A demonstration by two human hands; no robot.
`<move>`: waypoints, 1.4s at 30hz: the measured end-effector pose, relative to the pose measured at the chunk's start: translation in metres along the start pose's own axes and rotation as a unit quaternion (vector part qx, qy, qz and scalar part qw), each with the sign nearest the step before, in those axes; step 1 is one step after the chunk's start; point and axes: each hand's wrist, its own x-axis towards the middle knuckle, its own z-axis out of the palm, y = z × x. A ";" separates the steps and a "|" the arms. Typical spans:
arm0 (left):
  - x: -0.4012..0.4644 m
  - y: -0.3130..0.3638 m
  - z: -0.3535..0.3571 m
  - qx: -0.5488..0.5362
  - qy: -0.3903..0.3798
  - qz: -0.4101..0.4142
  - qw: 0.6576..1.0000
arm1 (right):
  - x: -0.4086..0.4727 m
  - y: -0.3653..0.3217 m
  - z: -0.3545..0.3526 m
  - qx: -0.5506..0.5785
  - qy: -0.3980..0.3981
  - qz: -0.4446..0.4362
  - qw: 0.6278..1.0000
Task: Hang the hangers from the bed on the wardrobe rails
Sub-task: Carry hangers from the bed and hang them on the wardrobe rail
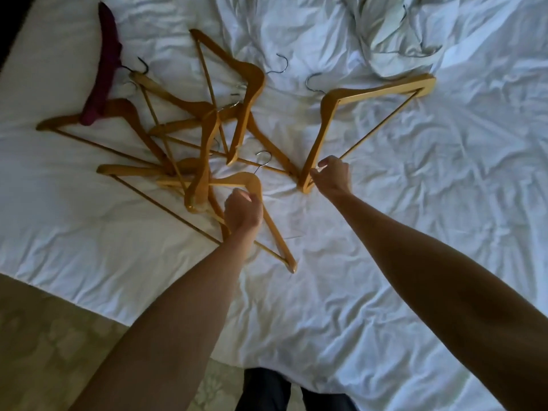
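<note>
**A:** Nearest the person, what are the hands doing?

**B:** Both are out over the bed (385, 262). The left hand (243, 213) is curled round the shoulder of a wooden hanger (277, 232) at the near edge of the pile (178, 137). The right hand (333, 176) pinches the lower corner of a separate hanger (370, 94) lying just beside the heap.

**A:** What could go wrong?

**B:** Probably snagging. The left hand's hanger crosses others, so lifting it may drag neighbours along or catch a metal hook (264, 160). The right hand's corner pinch looks light; that hanger could swing or slip.

**A:** And the hangers themselves?

**B:** Tan wood with bars and wire hooks, tangled across the white sheet. Farther back lies a dark maroon hanger (103, 69), then a pale one (394, 40) among the rumpled bedding. No wardrobe rail is in view.
</note>
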 end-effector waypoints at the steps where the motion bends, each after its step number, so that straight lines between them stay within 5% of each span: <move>1: 0.015 0.006 -0.001 -0.003 0.040 0.016 0.999 | 0.010 -0.002 0.001 -0.005 0.005 -0.001 1.000; 4: 0.067 0.023 -0.015 0.009 0.113 0.040 0.993 | 0.033 -0.008 0.008 -0.034 0.009 -0.013 0.999; 10: 0.146 0.023 -0.032 0.173 0.055 -0.047 0.982 | 0.064 -0.005 0.031 -0.060 -0.010 0.013 0.998; 17: 0.146 0.000 -0.038 0.210 0.083 0.080 0.971 | 0.039 -0.006 0.034 -0.108 0.057 0.071 0.990; 23: 0.082 0.006 -0.067 0.103 0.095 0.114 0.984 | -0.026 -0.006 -0.004 -0.056 0.125 0.045 0.990; 29: -0.024 0.006 -0.121 0.019 0.025 0.082 0.996 | -0.146 -0.028 -0.068 0.048 0.141 0.007 0.989; 35: -0.149 -0.014 -0.166 -0.085 -0.045 0.106 0.990 | -0.270 -0.031 -0.101 0.135 0.097 -0.018 0.986; 42: -0.259 -0.069 -0.191 -0.152 -0.034 0.096 0.983 | -0.385 -0.020 -0.112 0.132 0.031 -0.104 0.985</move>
